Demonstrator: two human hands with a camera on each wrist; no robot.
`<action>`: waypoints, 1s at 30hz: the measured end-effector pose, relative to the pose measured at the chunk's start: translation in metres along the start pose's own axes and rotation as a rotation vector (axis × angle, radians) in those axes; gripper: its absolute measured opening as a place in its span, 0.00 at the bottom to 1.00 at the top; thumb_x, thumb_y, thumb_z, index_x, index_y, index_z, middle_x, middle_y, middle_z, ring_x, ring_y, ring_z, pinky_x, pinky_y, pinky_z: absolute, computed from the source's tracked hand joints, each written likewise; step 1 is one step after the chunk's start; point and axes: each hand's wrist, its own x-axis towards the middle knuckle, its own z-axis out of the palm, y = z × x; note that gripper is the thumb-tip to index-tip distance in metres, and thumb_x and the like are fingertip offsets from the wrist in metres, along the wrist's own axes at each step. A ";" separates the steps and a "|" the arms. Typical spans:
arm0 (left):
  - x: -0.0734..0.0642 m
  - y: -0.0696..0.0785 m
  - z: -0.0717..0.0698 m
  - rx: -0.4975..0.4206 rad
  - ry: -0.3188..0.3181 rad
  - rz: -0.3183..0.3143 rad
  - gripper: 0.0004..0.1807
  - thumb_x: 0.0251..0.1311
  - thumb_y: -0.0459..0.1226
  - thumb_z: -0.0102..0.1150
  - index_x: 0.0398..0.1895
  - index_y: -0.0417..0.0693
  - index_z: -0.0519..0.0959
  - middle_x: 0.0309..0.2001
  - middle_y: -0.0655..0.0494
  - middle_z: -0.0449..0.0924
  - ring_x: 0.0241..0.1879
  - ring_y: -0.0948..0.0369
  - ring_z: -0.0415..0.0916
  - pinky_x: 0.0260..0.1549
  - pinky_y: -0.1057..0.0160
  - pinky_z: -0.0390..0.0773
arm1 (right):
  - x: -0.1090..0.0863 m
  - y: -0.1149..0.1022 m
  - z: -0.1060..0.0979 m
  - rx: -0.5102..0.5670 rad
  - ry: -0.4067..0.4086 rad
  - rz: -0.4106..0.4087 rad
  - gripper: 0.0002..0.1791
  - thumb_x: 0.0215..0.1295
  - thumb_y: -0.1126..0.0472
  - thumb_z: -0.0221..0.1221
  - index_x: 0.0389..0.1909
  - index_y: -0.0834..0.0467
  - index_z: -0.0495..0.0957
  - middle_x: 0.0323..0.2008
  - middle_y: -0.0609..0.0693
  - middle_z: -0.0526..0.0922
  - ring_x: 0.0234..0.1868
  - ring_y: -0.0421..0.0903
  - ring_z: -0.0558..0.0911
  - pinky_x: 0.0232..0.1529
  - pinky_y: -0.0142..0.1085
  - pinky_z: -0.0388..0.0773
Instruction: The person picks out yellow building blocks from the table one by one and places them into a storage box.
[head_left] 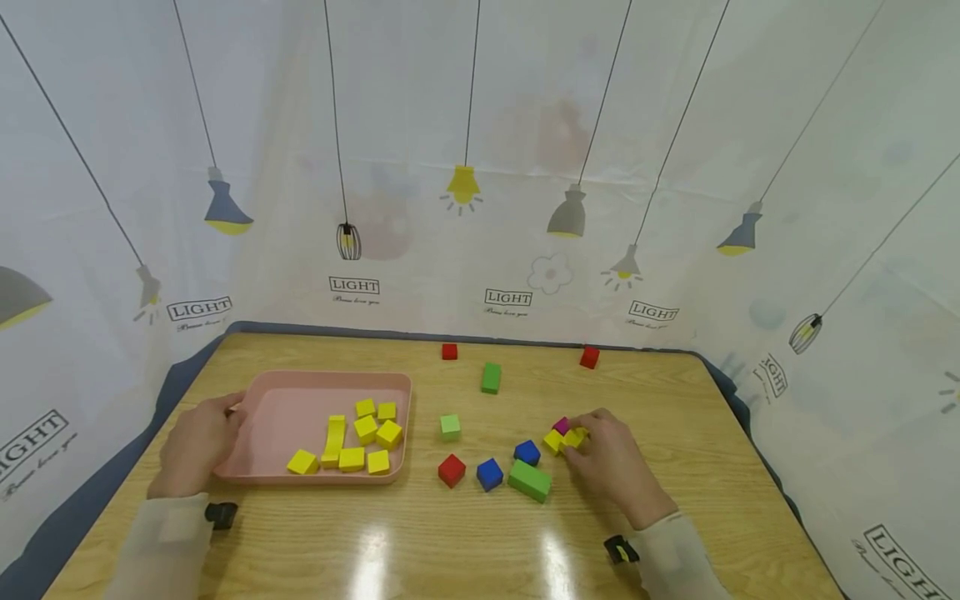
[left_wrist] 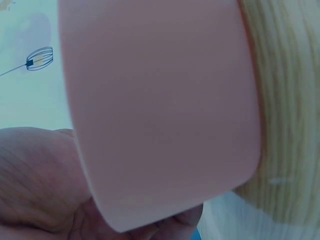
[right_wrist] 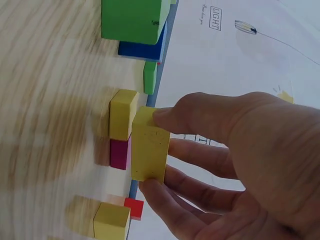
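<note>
At the left, my left hand (head_left: 198, 442) grips the left side of the pink tray (head_left: 262, 478). In the left wrist view the tray's wall (left_wrist: 165, 110) covers most of the picture and hides part of the fingers. Several yellow blocks (head_left: 351, 459) lie in the tray's right half. Over on the right, my right hand (head_left: 611, 462) pinches a yellow block (right_wrist: 150, 145) between thumb and fingers. Close beside that block are another yellow block (right_wrist: 121, 115) and a magenta block (right_wrist: 119, 154). A yellow cube (right_wrist: 112, 220) sits a little apart in the right wrist view.
Between tray and right hand lie a red cube (head_left: 452, 471), blue cubes (head_left: 490, 474) (head_left: 527, 452), a green block (head_left: 529, 481) and a light green cube (head_left: 450, 427). Farther back are another green block (head_left: 491, 378) and red cubes (head_left: 449, 352) (head_left: 589, 357). A printed curtain (head_left: 420, 317) borders the table.
</note>
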 end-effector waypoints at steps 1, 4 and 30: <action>0.000 0.000 0.000 -0.001 0.001 -0.001 0.29 0.91 0.38 0.52 0.87 0.35 0.69 0.70 0.24 0.83 0.44 0.43 0.80 0.31 0.55 0.71 | 0.000 -0.002 0.000 0.006 0.008 -0.010 0.19 0.72 0.65 0.79 0.61 0.63 0.92 0.61 0.65 0.89 0.51 0.55 0.88 0.57 0.55 0.92; -0.001 0.001 0.000 -0.005 0.003 -0.003 0.29 0.91 0.38 0.52 0.87 0.35 0.69 0.70 0.24 0.83 0.44 0.43 0.80 0.31 0.54 0.70 | 0.000 -0.009 0.000 0.027 0.019 -0.025 0.20 0.72 0.66 0.79 0.62 0.63 0.92 0.61 0.65 0.89 0.54 0.58 0.89 0.58 0.56 0.91; 0.003 0.001 0.003 -0.018 -0.022 -0.042 0.30 0.92 0.39 0.50 0.89 0.36 0.66 0.75 0.22 0.78 0.49 0.39 0.79 0.35 0.50 0.71 | 0.036 -0.093 0.028 0.154 -0.007 -0.219 0.21 0.73 0.65 0.78 0.64 0.63 0.91 0.59 0.61 0.89 0.54 0.60 0.88 0.58 0.53 0.92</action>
